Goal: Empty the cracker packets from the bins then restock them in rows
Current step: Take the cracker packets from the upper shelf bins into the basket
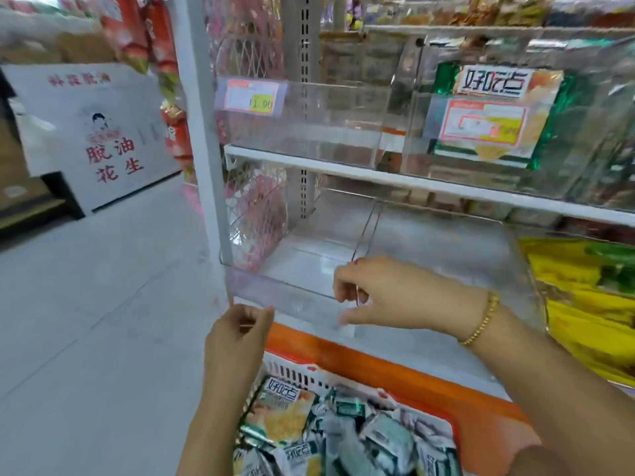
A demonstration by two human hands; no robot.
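Pinching the empty bin's (292,298) front lip with left grip (240,328), right grip (388,297) curled over its front wall. Packets (288,413) down in basket (288,371) below: probably light, crinkly, slippery, so better grabbed across flat faces.

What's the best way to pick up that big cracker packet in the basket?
Probably pinch the big cracker packet by its flat upper edge, coming from above: it lies face up on the heap in the basket, so that edge is free.
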